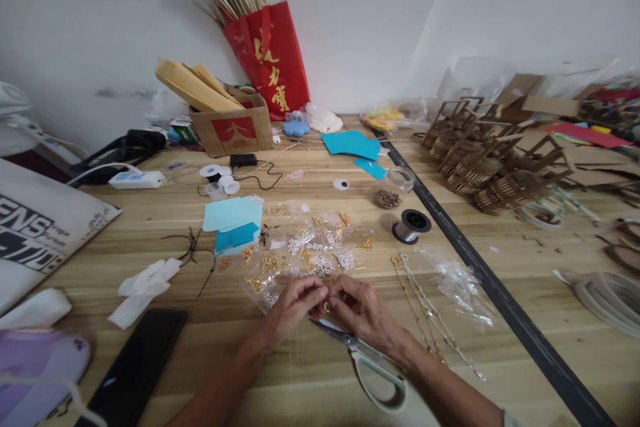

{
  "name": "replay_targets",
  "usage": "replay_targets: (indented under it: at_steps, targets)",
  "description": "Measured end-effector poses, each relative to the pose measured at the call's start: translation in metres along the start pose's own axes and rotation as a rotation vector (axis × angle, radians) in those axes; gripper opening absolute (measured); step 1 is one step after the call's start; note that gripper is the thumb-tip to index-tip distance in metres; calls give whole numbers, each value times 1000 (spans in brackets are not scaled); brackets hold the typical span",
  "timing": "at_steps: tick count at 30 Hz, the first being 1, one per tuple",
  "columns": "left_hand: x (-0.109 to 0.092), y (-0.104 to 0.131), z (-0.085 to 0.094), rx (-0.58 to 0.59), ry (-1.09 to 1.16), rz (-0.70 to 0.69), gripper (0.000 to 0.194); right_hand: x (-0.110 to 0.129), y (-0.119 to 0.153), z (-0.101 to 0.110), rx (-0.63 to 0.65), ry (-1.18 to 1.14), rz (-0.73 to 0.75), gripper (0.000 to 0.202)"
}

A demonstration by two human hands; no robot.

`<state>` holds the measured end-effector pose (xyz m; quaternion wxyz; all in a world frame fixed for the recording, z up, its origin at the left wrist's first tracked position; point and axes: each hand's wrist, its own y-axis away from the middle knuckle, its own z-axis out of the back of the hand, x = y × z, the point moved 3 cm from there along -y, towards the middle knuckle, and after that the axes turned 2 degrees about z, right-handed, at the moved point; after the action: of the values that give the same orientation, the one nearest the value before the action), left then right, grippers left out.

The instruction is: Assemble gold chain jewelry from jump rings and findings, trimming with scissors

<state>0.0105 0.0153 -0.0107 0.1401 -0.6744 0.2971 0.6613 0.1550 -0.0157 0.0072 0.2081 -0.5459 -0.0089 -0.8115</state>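
Note:
Near the table's front, my left hand (299, 301) and my right hand (359, 307) meet, fingers pinched together around something small and pale, too small to name. A thin thread hangs below my left hand. Under my right hand lies a pair of scissors (377, 377) with pale handles, its blades partly covered. Just beyond my fingers are small clear bags of gold and silver beads (320, 260). Gold and silver bead chains (430, 310) lie to the right of my right hand. Farther back stand a spool of fine wire (412, 225) and a clear jar of coloured beads (389, 197).
A black phone (137, 367) lies at the front left, near white tissue (145, 290). Blue sheets (233, 215) are left of the beads. Behind stand a cardboard box (233, 127) and a red bag (275, 60). Small wooden frames (490, 160) crowd the back right.

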Motion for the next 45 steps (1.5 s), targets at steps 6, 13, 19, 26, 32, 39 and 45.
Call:
replay_targets:
  at_steps: [6,13,19,26,32,39,45]
  targets:
    - [2,1,-1,-98,-282,-95,34,-1,-1,-3,-18,14,2,20]
    - [1,4,-3,-150,-444,-147,32,-2,0,-6,-35,-9,-28,21]
    - [3,7,-8,-236,-494,-155,30,-3,2,-12,-95,-27,-126,25]
    - [5,12,-12,-335,-581,-217,25,-5,4,-19,-151,-42,-169,29]
    - [6,11,-12,-329,-517,-188,27,-7,5,-20,-160,-72,-145,23]
    - [5,8,-9,-271,-496,-170,31,-5,4,-15,-166,-74,-170,21]
    - [1,5,-7,-186,-374,-130,30,-4,4,-12,-177,-38,-128,20]
